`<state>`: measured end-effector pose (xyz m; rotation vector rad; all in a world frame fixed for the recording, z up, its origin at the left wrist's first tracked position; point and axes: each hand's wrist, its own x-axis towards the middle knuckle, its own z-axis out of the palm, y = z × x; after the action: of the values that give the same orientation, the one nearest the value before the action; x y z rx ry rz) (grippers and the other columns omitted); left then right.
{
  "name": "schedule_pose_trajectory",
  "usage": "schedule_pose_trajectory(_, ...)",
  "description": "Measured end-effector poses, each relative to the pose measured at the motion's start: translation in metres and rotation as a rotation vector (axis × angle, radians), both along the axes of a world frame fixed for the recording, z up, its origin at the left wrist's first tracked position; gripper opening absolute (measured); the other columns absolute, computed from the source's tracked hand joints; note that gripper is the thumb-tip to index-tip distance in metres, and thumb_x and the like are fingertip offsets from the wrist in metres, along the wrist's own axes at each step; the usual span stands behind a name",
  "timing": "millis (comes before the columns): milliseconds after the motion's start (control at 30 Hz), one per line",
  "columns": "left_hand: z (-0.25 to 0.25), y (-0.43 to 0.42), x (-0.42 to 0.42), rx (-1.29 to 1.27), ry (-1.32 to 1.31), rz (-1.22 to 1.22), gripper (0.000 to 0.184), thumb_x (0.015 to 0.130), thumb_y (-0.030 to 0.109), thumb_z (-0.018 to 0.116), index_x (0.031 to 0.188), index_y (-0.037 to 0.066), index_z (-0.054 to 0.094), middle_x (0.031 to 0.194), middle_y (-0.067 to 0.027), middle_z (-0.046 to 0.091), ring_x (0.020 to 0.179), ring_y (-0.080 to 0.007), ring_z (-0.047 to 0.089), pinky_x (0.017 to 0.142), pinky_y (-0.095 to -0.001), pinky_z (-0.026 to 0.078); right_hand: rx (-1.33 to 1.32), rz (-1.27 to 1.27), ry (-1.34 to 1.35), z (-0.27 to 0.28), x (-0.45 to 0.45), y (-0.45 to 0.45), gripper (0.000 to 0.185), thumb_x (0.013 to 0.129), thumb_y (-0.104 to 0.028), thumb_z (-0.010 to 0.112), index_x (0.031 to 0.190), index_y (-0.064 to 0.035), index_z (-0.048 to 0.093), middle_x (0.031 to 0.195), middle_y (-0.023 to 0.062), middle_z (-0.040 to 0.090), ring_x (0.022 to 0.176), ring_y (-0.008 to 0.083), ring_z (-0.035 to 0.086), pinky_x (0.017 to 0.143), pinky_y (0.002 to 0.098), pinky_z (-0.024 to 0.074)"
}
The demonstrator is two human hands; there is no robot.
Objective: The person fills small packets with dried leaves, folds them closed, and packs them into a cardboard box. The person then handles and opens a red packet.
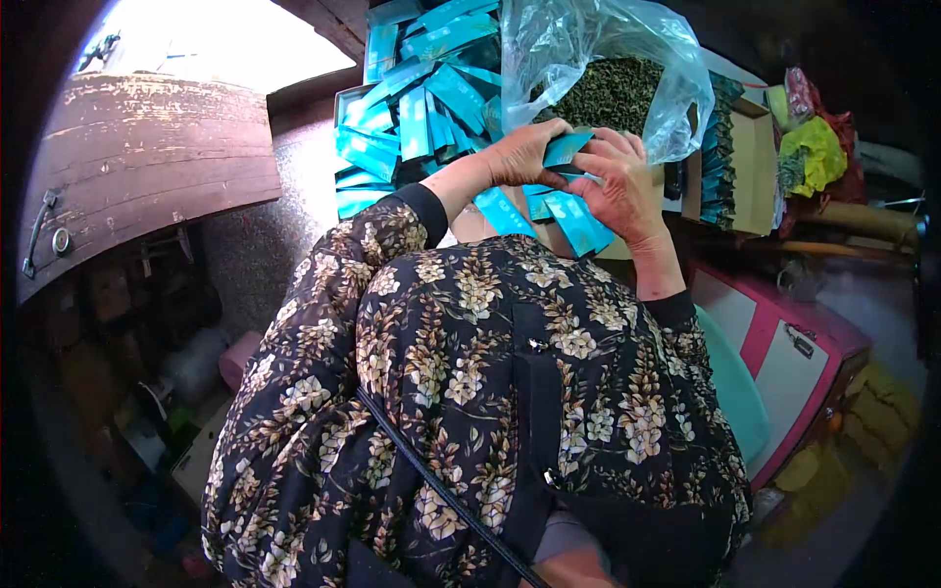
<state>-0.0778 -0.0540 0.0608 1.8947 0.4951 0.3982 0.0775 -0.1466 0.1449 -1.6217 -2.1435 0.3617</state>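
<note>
A small teal packet [567,148] is held up between my two hands, above the work surface. My left hand [526,155] pinches its left end, thumb below and fingers above. At its right side my right hand [623,184] has its fingers curled and closed on the packet; part of it is hidden behind them. Just below the hands lie more teal packets [578,221]. Behind them a clear plastic bag [676,113] stands open, with dark green loose dried leaves [600,98] inside.
A box heaped with teal packets [417,122] stands at the left. On the right, a cardboard box [753,171] holds a row of upright packets [718,162]. Beyond it are yellow and red plastic bags [814,157]. A wooden drawer or door panel [157,147] is at far left, a pink-and-white cabinet [784,353] lower right.
</note>
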Motion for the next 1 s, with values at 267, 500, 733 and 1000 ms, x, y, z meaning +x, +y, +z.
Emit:
schedule_pose_trajectory(267, -0.004, 0.006, 0.01, -0.093, -0.013, 0.092, 0.075, 0.053, 0.038, 0.085, 0.11, 0.005, 0.048, 0.099, -0.0139, 0.057, 0.094, -0.0267, 0.056, 0.082, -0.034, 0.044, 0.178, -0.173, 0.447, 0.004, 0.025, 0.01, 0.019, 0.065, -0.008, 0.066, 0.084, -0.0084, 0.065, 0.086, 0.0073, 0.063, 0.093, 0.0271, 0.058, 0.082, 0.0367, 0.0446)
schedule_pose_trajectory(500, -0.007, 0.006, 0.013, -0.094, 0.004, 0.127, 0.075, 0.052, 0.035, 0.086, 0.11, 0.004, 0.048, 0.1, -0.0148, 0.056, 0.095, -0.0261, 0.055, 0.083, -0.0339, 0.043, 0.066, -0.351, 0.173, -0.122, 0.108, 0.029, 0.012, 0.068, -0.004, 0.06, 0.079, -0.008, 0.063, 0.085, 0.0068, 0.062, 0.087, 0.027, 0.057, 0.075, 0.0397, 0.0453)
schedule_pose_trajectory(733, -0.009, 0.003, 0.009, -0.177, 0.117, 0.168, 0.073, 0.055, 0.031, 0.085, 0.11, 0.004, 0.047, 0.099, -0.013, 0.056, 0.094, -0.0227, 0.054, 0.084, -0.0329, 0.042, -0.025, -0.143, -0.442, -0.189, 0.127, 0.05, 0.006, 0.072, -0.011, 0.056, 0.073, -0.0128, 0.061, 0.08, 0.0051, 0.057, 0.084, 0.0248, 0.053, 0.069, 0.0383, 0.0419)
schedule_pose_trajectory(1000, -0.015, -0.001, 0.0, -0.186, 0.125, 0.224, 0.065, 0.058, 0.027, 0.084, 0.107, 0.006, 0.048, 0.096, -0.007, 0.056, 0.09, -0.0157, 0.051, 0.083, -0.0303, 0.042, -0.085, -0.029, -0.553, -0.193, 0.122, 0.058, 0.007, 0.074, -0.017, 0.055, 0.074, -0.0139, 0.061, 0.078, 0.006, 0.057, 0.081, 0.0262, 0.055, 0.066, 0.0392, 0.042)
